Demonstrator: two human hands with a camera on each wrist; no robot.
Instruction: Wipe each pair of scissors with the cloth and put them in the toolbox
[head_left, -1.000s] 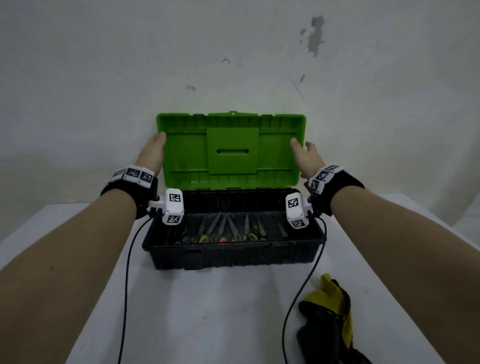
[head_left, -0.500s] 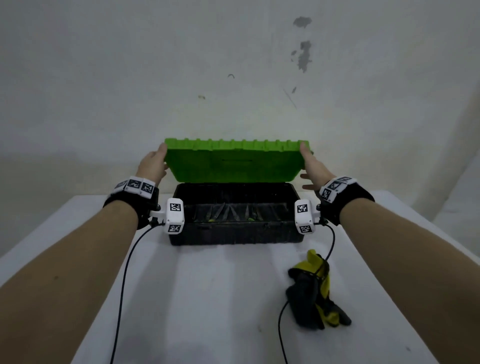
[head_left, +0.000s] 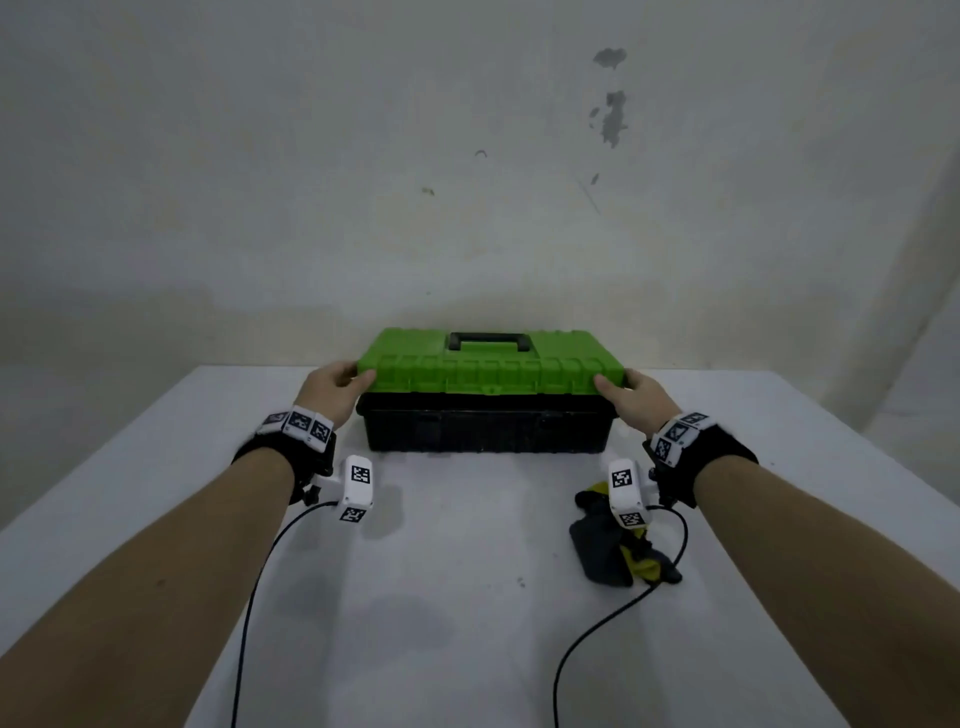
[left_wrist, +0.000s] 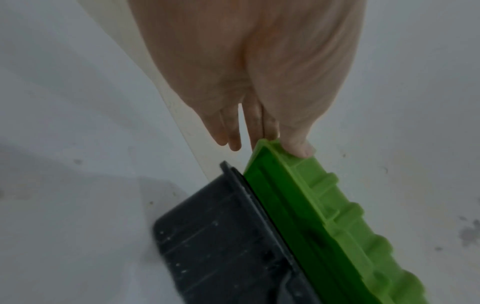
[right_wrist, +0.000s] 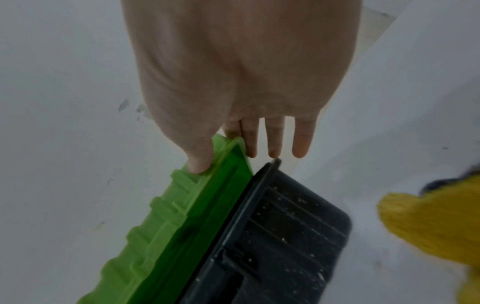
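at the far end of the white bench (head_left: 467, 597) | black plastic toolbox (head_left: 483, 428) with its green ridged lid (head_left: 493, 369) nearly down | left hand (head_left: 332, 389) and right hand (head_left: 636, 397) pinch the lid corners | crumpled yellow and dark cloth (head_left: 618, 551) lies near, let go | no scissors outside, so the job looks almost done; the lid may need latching

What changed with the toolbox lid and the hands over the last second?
The green lid swung from upright down onto the black toolbox base; the wrist views still show a thin gap. The scissors inside are now hidden. The left hand and right hand kept hold of the lid's ends and came down with it. The cloth stayed on the table, right of centre.
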